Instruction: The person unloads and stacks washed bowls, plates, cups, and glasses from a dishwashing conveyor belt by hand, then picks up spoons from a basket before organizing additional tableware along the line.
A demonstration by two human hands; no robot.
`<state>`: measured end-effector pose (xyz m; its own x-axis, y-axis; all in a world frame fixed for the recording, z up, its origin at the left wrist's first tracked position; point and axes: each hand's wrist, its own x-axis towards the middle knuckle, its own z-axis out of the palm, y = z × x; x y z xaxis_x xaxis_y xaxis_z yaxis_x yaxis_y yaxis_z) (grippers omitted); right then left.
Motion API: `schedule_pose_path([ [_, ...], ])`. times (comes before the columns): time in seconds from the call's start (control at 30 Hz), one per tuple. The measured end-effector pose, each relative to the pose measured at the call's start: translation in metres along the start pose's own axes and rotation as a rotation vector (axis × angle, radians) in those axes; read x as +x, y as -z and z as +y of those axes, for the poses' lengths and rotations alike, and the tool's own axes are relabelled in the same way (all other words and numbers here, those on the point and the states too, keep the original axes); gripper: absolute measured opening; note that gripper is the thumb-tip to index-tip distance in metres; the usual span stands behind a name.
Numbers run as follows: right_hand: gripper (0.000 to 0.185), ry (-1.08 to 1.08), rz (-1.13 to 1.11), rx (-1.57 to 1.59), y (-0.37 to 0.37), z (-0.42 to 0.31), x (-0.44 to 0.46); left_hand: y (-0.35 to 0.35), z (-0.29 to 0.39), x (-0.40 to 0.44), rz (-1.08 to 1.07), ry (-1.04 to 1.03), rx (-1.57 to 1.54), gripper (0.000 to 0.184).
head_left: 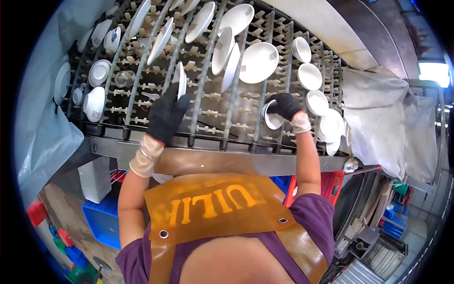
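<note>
My left hand [168,114], in a black glove with a pale cuff, grips the lower edge of a small white dish [181,78] that stands on edge between the rails. Further right, my right hand [283,106], gloved the same way, is closed on the rim of a small white bowl [273,119], which is tilted low on the rack. Its fingertips are partly hidden. Both hands are over the pegged conveyor rack [208,113]. A large white plate [259,62] leans on the pegs between and above them.
White bowls [309,76] line the rack's right side, with stacked dishes [329,127] below. More bowls [94,104] and a clear glass [125,78] sit at left. A metal ledge [227,161] runs along the front. Blue [104,222] and red crates [332,185] stand underneath.
</note>
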<state>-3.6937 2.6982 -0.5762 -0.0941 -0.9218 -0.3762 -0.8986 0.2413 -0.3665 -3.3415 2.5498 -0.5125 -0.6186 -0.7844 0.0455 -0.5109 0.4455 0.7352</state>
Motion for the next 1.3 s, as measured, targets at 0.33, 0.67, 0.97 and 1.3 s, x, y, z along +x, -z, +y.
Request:
schedule_pose_path([
  [0.33,0.056,0.133,0.566,-0.225,-0.022,-0.053,-0.066,-0.028,-0.01,-0.037,0.102,-0.079,0.172,0.069],
  [0.67,0.039,-0.205,0.646,0.296,0.037,0.081,0.0,-0.047,0.008,-0.118,0.362,-0.153,0.57,0.039],
  [0.97,0.035,-0.211,0.901,-0.483,0.02,0.156,0.144,-0.074,0.042,-0.114,0.456,-0.112,0.579,0.011],
  [1.3,0.068,-0.312,0.824,0.239,0.082,0.168,0.07,-0.093,0.031,-0.119,0.444,-0.029,0.665,0.015],
])
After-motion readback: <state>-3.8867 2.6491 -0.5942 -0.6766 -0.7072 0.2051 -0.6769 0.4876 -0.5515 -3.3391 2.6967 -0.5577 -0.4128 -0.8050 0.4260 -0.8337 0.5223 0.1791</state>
